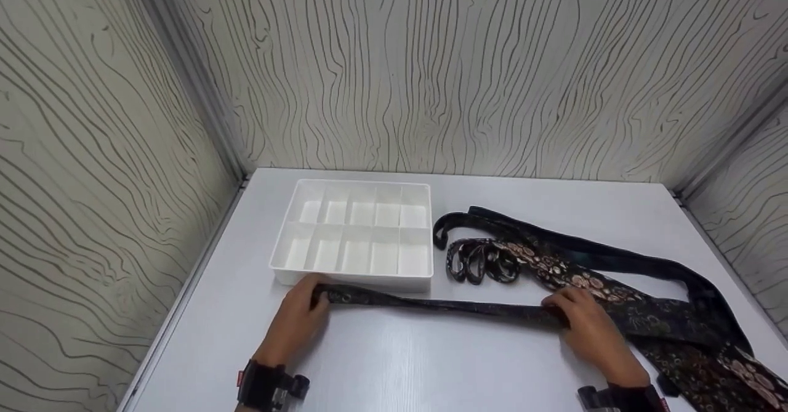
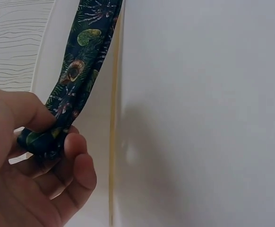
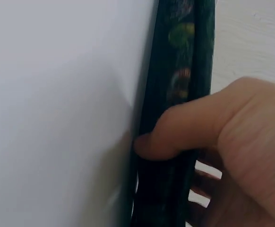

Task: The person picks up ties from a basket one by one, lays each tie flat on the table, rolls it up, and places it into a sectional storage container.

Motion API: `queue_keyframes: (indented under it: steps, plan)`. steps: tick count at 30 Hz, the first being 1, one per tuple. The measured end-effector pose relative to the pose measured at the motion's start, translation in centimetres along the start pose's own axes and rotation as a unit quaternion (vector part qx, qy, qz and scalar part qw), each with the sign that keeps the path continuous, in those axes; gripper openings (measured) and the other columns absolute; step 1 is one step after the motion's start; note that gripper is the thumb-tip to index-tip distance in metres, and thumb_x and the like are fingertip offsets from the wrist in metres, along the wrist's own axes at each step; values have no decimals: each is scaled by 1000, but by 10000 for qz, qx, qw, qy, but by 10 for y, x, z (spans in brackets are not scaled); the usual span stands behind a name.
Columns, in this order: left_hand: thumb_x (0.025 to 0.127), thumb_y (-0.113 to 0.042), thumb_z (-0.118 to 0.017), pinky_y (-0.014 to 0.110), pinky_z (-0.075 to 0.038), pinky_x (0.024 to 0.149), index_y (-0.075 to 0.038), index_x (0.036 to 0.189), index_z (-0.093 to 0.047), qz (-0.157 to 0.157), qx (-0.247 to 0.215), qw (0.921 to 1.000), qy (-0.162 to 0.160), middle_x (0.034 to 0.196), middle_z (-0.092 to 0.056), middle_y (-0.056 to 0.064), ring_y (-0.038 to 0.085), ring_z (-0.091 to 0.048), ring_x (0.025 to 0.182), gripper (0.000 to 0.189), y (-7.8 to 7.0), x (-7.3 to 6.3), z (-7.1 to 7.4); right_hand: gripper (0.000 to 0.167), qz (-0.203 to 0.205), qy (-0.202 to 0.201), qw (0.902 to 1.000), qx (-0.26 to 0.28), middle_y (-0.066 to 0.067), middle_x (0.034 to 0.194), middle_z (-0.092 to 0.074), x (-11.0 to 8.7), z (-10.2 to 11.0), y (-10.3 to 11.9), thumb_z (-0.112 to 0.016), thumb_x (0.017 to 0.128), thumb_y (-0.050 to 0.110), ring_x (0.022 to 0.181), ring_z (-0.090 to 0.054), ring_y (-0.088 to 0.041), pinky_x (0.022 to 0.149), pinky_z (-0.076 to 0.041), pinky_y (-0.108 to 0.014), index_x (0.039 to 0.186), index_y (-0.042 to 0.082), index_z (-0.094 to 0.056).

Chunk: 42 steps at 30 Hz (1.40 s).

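A dark necktie (image 1: 443, 305) with a printed pattern stretches sideways between my two hands, low over the white table. My left hand (image 1: 301, 307) pinches it at the left, by the front of the white box. In the left wrist view, thumb and fingers hold a folded part of the necktie (image 2: 83, 61), where spider and leaf prints show on dark green-blue cloth. My right hand (image 1: 585, 326) grips the same necktie further right. The right wrist view has the thumb (image 3: 163, 137) pressed across the cloth, with the other fingers partly hidden behind it.
A white divided box (image 1: 357, 281), with two rows of compartments, stands behind my left hand. More neckties lie in a heap at the right, among them one with pink flowers (image 1: 569, 270) and a dark one (image 1: 640, 261). Patterned walls (image 1: 431, 79) enclose the table (image 1: 394, 369).
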State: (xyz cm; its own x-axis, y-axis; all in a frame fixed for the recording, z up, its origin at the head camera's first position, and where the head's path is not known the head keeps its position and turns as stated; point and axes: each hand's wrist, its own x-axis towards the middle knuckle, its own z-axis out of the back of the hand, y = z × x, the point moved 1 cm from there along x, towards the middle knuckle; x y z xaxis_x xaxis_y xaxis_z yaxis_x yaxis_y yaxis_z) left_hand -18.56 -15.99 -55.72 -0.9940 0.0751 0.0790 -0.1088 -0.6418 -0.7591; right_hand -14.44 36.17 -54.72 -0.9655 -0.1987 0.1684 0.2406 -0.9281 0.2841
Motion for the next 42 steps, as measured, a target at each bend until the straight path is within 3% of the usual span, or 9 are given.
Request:
queue_keyframes:
  steps: [4,10,14,19,23,26,30,36,42]
  plan:
    - [103,-13,-63,39,-53,98,-26,119,-68,147,-33,9999,11,116,-69,-11,7,-63,110,21,0,2,1,54,-319,62,9995,14,-21,125,-67,-5,3,-9,-72,68,-16,119,-61,-49,99,-49,-71,116,8,-73]
    - [103,-11,-64,38,-53,96,-23,122,-67,-6,-13,10000,-33,116,-69,-8,8,-63,108,23,0,2,2,50,-291,-236,9991,-188,-24,122,-69,-9,8,-17,-77,67,-13,118,-60,-49,102,-45,-71,113,5,-75]
    - [103,-11,-64,39,-53,99,-22,123,-67,-62,6,10000,-64,116,-69,-7,8,-63,109,23,2,3,4,47,-503,-106,9986,-159,-25,123,-69,-10,11,-19,-80,69,-9,114,-62,-49,98,-47,-72,113,5,-75]
    - [103,-11,-64,41,-53,100,-21,123,-68,64,28,10000,-70,116,-70,-5,10,-63,109,22,6,5,7,35,-535,0,9985,-134,-23,119,-74,-9,16,-26,-88,80,13,112,-65,-51,98,-46,-73,112,7,-76]
    - [102,-10,-64,42,-52,100,-19,121,-69,87,51,9999,-119,117,-71,-3,12,-63,110,22,7,5,11,52,-587,348,9977,-36,-23,129,-70,-12,19,-34,-94,73,30,121,-58,-53,102,-40,-77,118,10,-75]
    - [102,-9,-63,42,-52,99,-18,121,-69,53,75,9999,-137,117,-71,-2,13,-63,109,21,8,6,13,53,-658,642,9957,120,-24,134,-65,-15,21,-38,-88,73,9,124,-53,-52,103,-39,-78,124,10,-73]
    - [102,-9,-62,40,-52,96,-19,121,-69,102,77,9998,-136,116,-71,-2,12,-62,106,22,9,6,14,61,-581,551,9967,114,-23,130,-63,-17,23,-41,-70,66,-16,123,-54,-51,101,-43,-76,123,7,-72]
    - [103,-10,-62,36,-51,93,-19,121,-68,154,48,9998,-119,114,-70,-4,11,-61,103,22,12,4,15,38,-674,165,9974,-203,-26,119,-70,-17,29,-43,-78,79,-10,112,-61,-51,96,-46,-73,114,6,-75]
    - [102,-9,-61,34,-50,88,-20,121,-68,237,31,9995,-185,110,-70,-4,12,-60,97,22,14,3,17,26,-1102,558,9923,24,-23,106,-75,-13,41,-43,-69,98,6,83,-69,-37,72,-54,-55,123,4,-73]
